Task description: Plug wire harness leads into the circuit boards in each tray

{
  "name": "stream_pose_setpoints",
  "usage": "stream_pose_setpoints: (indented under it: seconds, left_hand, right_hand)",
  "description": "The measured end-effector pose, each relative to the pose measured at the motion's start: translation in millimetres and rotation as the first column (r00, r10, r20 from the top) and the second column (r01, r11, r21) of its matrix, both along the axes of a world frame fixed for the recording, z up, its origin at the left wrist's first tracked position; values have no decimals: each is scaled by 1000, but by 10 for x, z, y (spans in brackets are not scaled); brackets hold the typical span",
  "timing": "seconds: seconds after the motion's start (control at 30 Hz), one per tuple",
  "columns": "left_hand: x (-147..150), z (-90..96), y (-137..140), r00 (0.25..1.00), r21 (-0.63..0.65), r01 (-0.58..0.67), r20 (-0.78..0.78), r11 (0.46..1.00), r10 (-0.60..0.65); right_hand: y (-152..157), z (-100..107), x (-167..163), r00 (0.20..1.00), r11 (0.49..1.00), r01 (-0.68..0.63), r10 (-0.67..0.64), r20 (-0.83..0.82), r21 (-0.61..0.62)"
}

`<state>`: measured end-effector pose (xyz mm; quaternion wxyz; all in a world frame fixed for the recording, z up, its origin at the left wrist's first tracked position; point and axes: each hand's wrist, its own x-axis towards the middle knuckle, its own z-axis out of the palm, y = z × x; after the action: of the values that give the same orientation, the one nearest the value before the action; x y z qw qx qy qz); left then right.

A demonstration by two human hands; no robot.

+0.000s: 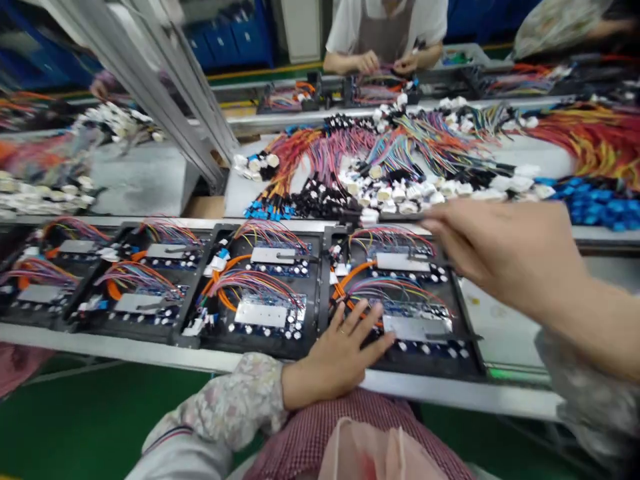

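Observation:
My left hand (pixel 345 353) lies with fingers spread over the near left corner of a black tray (pixel 467 360). Its fingertips are beside the orange wires and the lower circuit board (pixel 417 328), which carries a silver plate and a fan of coloured wires. A second board (pixel 403 262) sits behind it in the same tray. My right hand (pixel 505 250) is raised above the tray's far right side, blurred, with thumb and fingers pinched together. A thin dark line runs left from those fingertips; whether it is held I cannot tell.
Several similar black trays (pixel 313 333) with boards stand in a row to the left. Beyond are heaps of wire harnesses (pixel 345 143) and blue connectors (pixel 600 203). A metal post (pixel 165 80) rises at left. Across the bench a co-worker's hands (pixel 369 62) handle wires.

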<state>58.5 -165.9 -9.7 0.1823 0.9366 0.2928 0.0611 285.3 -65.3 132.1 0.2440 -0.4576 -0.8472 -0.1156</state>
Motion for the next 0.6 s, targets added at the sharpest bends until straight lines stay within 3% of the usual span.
stream_pose_setpoints:
  seconds: [0.03, 0.07, 0.1, 0.17, 0.23, 0.33, 0.4, 0.47, 0.6]
  left_hand:
    - [9, 38, 21, 997, -60, -19, 68, 998, 23]
    - [24, 88, 52, 986, -159, -15, 163, 987, 41]
    - [48, 148, 90, 958, -278, 6, 276, 960, 74]
    - [122, 275, 183, 861, -505, 47, 457, 862, 221]
    - [214, 365, 277, 768, -672, 73, 509, 737, 388]
    - [321, 371, 379, 619, -870, 43, 408, 491, 671]
    - [348, 321, 415, 549, -927, 82, 348, 366, 760]
    - [350, 278, 432, 530, -947, 107, 312, 303, 789]
    - [345, 271, 446, 586, -972, 75, 225, 225, 778]
  right_hand:
    - [-274, -75, 65, 993, 989, -54, 39, -112, -138]
    - [-512, -173, 95, 971, 940, -142, 71, -229, -311]
    - [-710, -287, 95, 941, 857, -225, 67, -333, -464]
    - [-978, -538, 47, 893, 679, -322, -13, -450, -660]
    - [-1098, -768, 2, 861, 591, -309, -160, -484, -745]
    - [-1119, -995, 31, 801, 566, -211, -367, -473, -797]
    - [-1101, -1065, 90, 795, 587, -173, -391, -463, -791]
    - [-1091, -1099, 135, 813, 632, -156, -355, -463, -759]
    - [-1103, -1152, 131, 802, 734, -154, -298, -517, -662]
